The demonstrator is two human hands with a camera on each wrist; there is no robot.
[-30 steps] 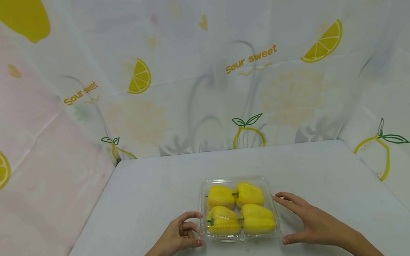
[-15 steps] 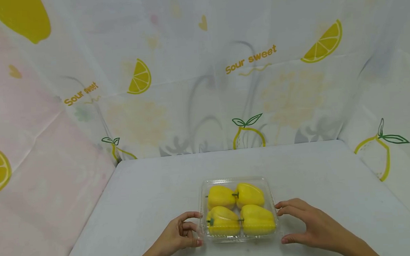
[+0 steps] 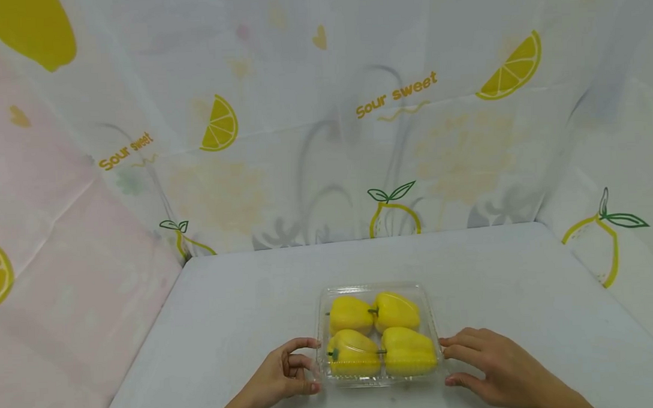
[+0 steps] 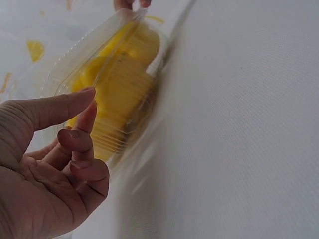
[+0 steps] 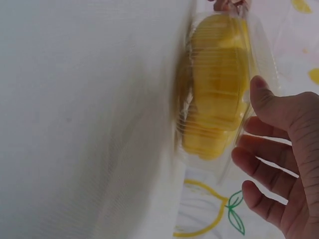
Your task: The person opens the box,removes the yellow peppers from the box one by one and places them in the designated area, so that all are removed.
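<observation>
A clear plastic clamshell container [image 3: 381,382] lies on the white table, its lid down over several yellow bell peppers [image 3: 409,350] with green stems. My left hand [image 3: 281,373] is at its left side, pinching the rim between thumb and bent fingers; the left wrist view shows the thumb [image 4: 75,105] at the rim edge. At the right side, my right hand [image 3: 491,363] has its slightly bent fingers spread, fingertips right at the rim. In the right wrist view the right thumb [image 5: 269,102] overlaps the rim, with the other fingers apart below it.
White cloth covers the table [image 3: 254,290]. Behind it hangs a pale curtain [image 3: 303,169] printed with lemons and the words "Sour sweet". A pinkish cloth wall [image 3: 81,284] stands at the left and a white one [image 3: 642,283] at the right.
My right hand has moved down slightly along the container's right side and closer to it, its fingers bending a little more. The left hand and the container hold almost the same place.
</observation>
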